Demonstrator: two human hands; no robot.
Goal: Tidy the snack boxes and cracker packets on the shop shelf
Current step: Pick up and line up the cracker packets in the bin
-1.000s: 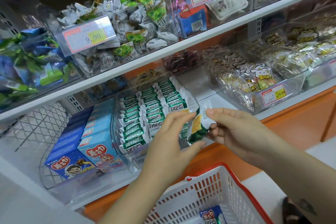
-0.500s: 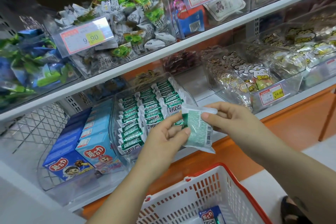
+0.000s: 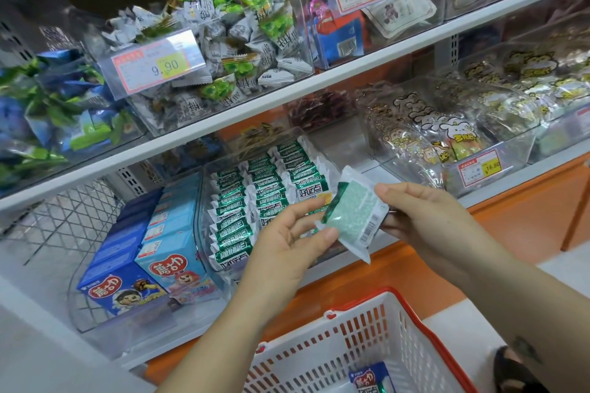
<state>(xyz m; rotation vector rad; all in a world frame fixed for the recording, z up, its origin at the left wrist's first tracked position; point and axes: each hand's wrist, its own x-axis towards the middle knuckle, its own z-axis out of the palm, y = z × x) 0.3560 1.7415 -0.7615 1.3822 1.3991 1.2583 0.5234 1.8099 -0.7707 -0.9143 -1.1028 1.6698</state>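
A green-and-white cracker packet [image 3: 351,217] is held in front of the lower shelf with its back and barcode facing me. My left hand [image 3: 287,249] pinches its lower left corner. My right hand [image 3: 421,220] grips its right edge. Just behind it, a clear bin [image 3: 207,252] holds rows of matching green cracker packets [image 3: 252,198] standing on edge. To the left, blue snack boxes [image 3: 140,258] fill another clear bin, dark blue beside light blue.
A red-rimmed white basket [image 3: 367,338] sits below my hands with a blue snack box [image 3: 370,380] inside. The upper shelf [image 3: 319,80] carries bins of wrapped sweets with price tags. Clear-bagged snacks [image 3: 440,134] fill bins on the right. A wire mesh panel [image 3: 64,217] stands at left.
The packet was turned between my hands from edge-on, front showing, to its back with the barcode facing me. Both hands stayed on it, shifted slightly right.
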